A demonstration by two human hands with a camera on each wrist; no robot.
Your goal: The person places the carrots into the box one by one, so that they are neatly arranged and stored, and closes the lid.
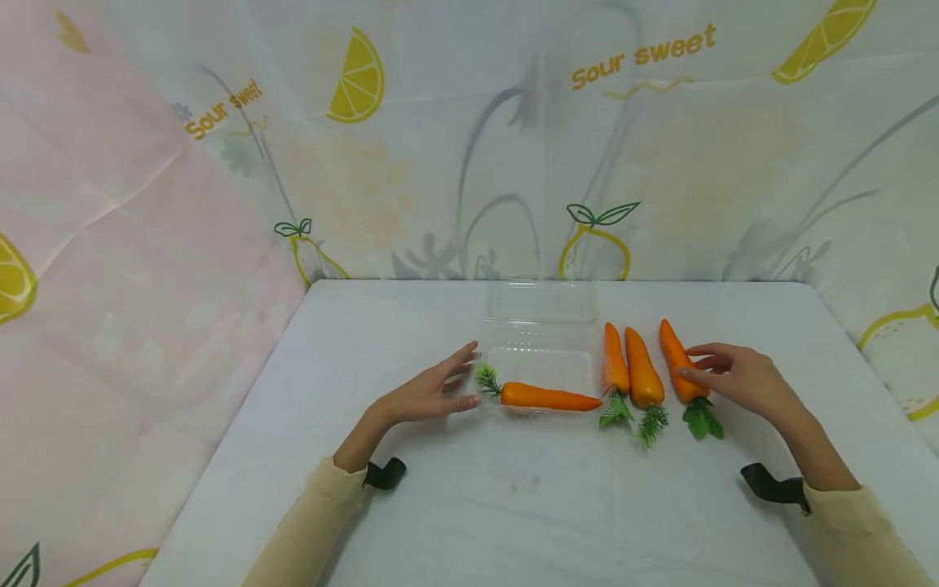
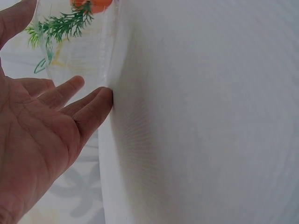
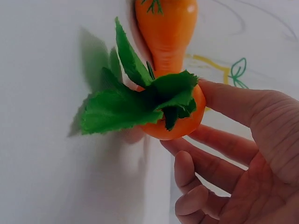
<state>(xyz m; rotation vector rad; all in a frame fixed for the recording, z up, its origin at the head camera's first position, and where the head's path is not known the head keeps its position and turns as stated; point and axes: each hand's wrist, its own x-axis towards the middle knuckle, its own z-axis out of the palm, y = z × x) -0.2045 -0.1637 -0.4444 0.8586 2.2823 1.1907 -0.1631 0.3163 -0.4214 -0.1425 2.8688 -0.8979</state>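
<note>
My right hand (image 1: pixel 751 383) holds the rightmost orange carrot (image 1: pixel 672 352) between thumb and fingers. In the right wrist view the thumb lies on one side of its thick end and the fingers on the other, beside broad green leaves (image 3: pixel 124 109). My left hand (image 1: pixel 425 393) is at the left side of a clear plastic container (image 1: pixel 543 360), fingers spread and fairly straight. One fingertip (image 2: pixel 106 95) reaches down to the tabletop beside the container wall. Inside the container one carrot (image 1: pixel 550 398) lies crosswise, its feathery top (image 1: pixel 487 378) towards the left hand.
Two more carrots, a slim one (image 1: pixel 615 359) and a thicker one (image 1: pixel 644 371), lie between the container and my right hand, tips away from me. The container's lid (image 1: pixel 541 302) is folded back towards the table's far edge. Behind the white table (image 1: pixel 469 505) hangs a lemon-print cloth (image 1: pixel 440 163).
</note>
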